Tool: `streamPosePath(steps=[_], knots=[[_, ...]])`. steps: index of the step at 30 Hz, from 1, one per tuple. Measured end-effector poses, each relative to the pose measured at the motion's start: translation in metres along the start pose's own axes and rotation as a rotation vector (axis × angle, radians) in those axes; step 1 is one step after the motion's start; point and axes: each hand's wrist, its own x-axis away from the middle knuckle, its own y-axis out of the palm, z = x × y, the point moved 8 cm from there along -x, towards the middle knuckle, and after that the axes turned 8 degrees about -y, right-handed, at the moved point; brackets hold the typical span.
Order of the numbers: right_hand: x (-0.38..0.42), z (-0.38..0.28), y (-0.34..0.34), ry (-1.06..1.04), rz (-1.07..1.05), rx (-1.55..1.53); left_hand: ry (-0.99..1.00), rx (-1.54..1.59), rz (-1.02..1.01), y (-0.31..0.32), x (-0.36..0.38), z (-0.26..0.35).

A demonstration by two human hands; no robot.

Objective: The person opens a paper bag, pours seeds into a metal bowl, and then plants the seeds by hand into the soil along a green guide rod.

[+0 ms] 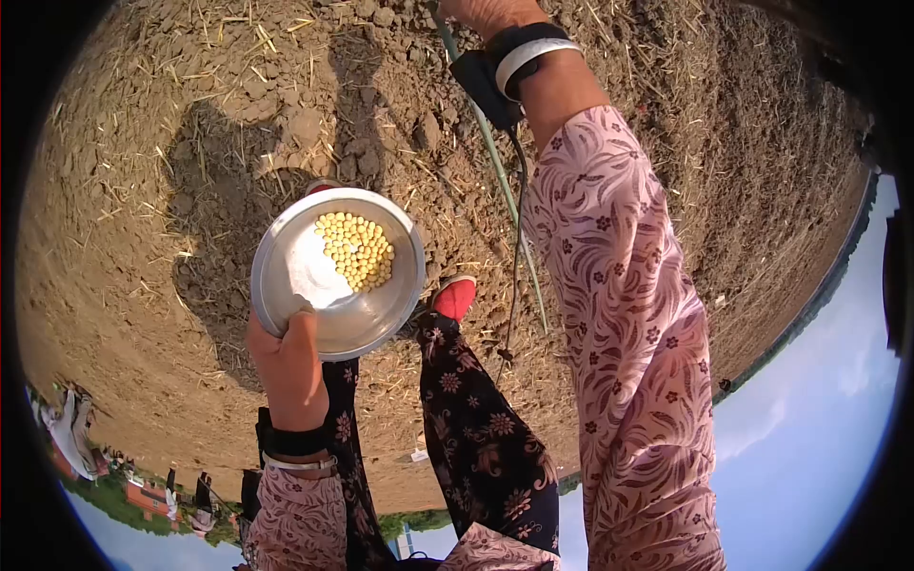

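My left hand [290,362] grips the rim of a round metal bowl [381,319], with the thumb over the inside edge. Several round yellow seeds [357,249], which look like soybeans, lie in the bowl's far right part. At the top edge of the view is my right hand [490,13], with its fingers mostly cut off. A thin green stick [500,176] slants beside it down over the soil. Whether the right hand is closed on the stick is not visible. A black device [484,88] with a cable sits at my right wrist.
Dry, cloddy soil [143,247] with straw bits spreads all round. My red shoe [454,298] stands on it below the bowl's right side. The cable [517,276] hangs beside the stick. Several people [200,500] and a reddish building [150,497] appear far off at lower left.
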Motion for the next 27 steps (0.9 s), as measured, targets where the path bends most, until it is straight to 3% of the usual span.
streamPosePath(steps=[9, 12, 14, 17, 19, 22, 27], knots=[[0.035, 0.024, -0.078, -0.094, 0.378, -0.300, 0.033, 0.039, -0.044, -0.002, -0.001, -0.003], [0.116, 0.106, -0.006, 0.272, 0.233, -0.198, 0.037, 0.060, -0.040, 0.000, -0.001, -0.002], [0.169, 0.119, 0.032, 0.314, 0.082, 0.026, 0.021, 0.014, -0.053, 0.000, -0.001, -0.006], [0.243, 0.156, 0.101, 0.573, -0.174, 0.138, 0.006, -0.006, -0.044, 0.001, -0.001, -0.007], [0.277, 0.167, 0.129, 0.701, -0.259, 0.118, 0.014, -0.030, -0.055, 0.000, 0.001, -0.008], [0.303, 0.184, 0.154, 0.889, -0.195, 0.112, 0.028, -0.078, -0.060, 0.006, 0.004, -0.002], [0.280, 0.195, 0.159, 0.802, -0.199, 0.098, 0.043, -0.128, -0.090, 0.009, 0.007, -0.001]])
